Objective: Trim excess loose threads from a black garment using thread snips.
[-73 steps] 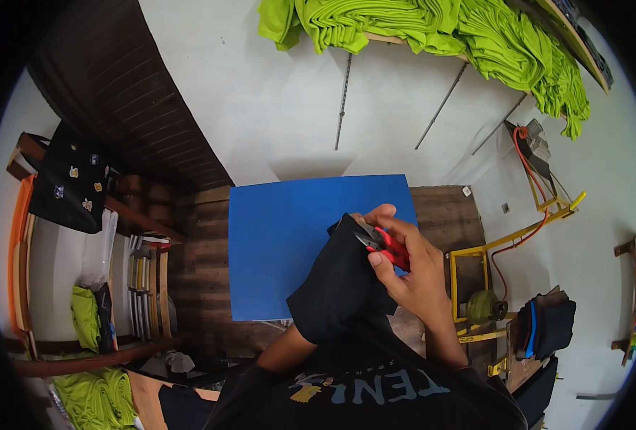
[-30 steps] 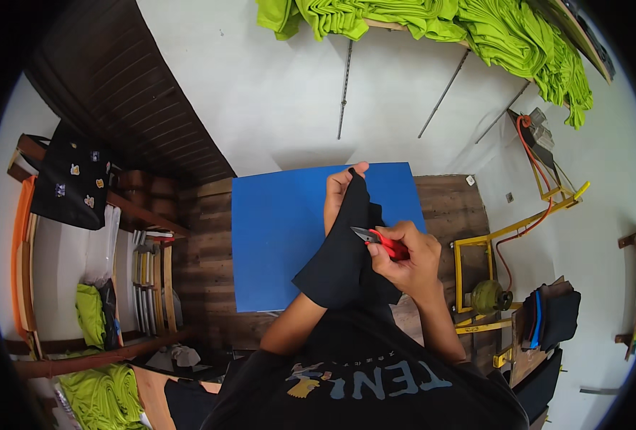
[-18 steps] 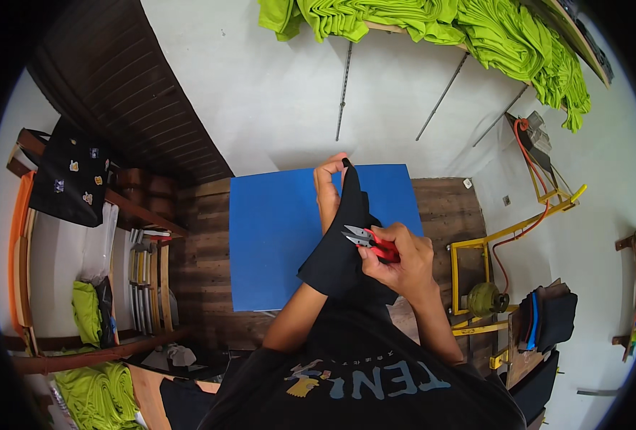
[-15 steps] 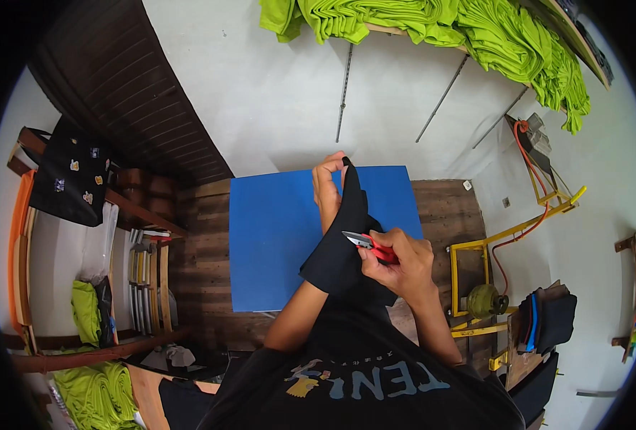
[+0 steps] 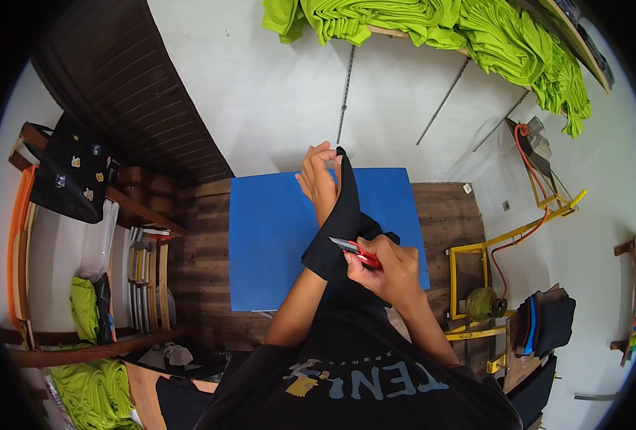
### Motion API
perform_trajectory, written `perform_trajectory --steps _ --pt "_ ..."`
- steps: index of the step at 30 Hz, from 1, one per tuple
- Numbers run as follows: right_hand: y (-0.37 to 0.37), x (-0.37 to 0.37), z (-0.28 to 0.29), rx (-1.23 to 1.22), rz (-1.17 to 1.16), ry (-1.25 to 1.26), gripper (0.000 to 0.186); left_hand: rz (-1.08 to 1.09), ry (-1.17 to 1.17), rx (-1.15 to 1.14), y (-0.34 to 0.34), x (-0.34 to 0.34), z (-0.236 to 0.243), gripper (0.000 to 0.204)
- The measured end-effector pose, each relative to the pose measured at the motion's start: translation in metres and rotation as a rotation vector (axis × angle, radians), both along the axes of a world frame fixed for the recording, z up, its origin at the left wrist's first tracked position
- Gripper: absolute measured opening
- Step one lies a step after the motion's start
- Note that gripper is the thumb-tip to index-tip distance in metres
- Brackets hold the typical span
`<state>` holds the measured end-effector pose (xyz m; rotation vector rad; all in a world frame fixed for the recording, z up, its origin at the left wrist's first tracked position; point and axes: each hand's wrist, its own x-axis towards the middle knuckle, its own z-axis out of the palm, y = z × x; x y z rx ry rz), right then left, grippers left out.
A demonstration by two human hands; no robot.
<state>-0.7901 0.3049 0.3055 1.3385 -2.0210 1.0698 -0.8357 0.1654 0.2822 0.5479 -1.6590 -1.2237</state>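
Note:
A piece of black cloth [image 5: 346, 204], possibly a garment, hangs draped over my left forearm above a blue table. My left hand [image 5: 320, 175] is raised at the far end and pinches the cloth's tip between thumb and finger, its other fingers loosely spread. Red-handled thread snips [image 5: 365, 258] are gripped in my right hand [image 5: 397, 271], with their pointed metal blades directed left and lying over the cloth. Whether the blades touch the fabric I cannot tell. The lower part of the cloth blends into my black shirt.
Below my hands stands the blue table [image 5: 264, 240]. Lime-green folded garments [image 5: 397, 21] fill a wall shelf ahead. At the right is a yellow metal frame [image 5: 468, 265] with an orange hose and a green gas cylinder [image 5: 483, 302]. Wooden racks [image 5: 164, 287] stand on the left.
My left hand has shifted slightly left and its fingers have spread more. The snips and my right hand have moved a little left and down along the cloth.

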Motion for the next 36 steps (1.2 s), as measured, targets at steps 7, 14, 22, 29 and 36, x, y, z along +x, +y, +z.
perform_trajectory --steps 7,14,22,29,36 --pt "-0.004 0.003 -0.007 0.03 0.02 -0.039 0.028 0.065 -0.085 -0.065 -0.007 -0.002 0.002 0.011" --pt "-0.006 0.006 -0.01 0.035 0.018 -0.026 0.028 0.074 -0.146 -0.115 -0.008 -0.003 0.008 0.012" --pt "-0.006 0.012 -0.021 0.063 0.074 -0.029 0.029 0.116 -0.163 -0.156 -0.009 -0.003 0.005 0.013" --pt "-0.01 0.013 -0.026 0.035 0.098 -0.09 0.029 0.09 -0.207 -0.156 -0.011 -0.002 0.006 0.014" --pt "-0.006 0.02 -0.03 0.006 0.208 -0.287 0.036 0.019 -0.068 -0.061 -0.009 -0.003 0.005 0.014"
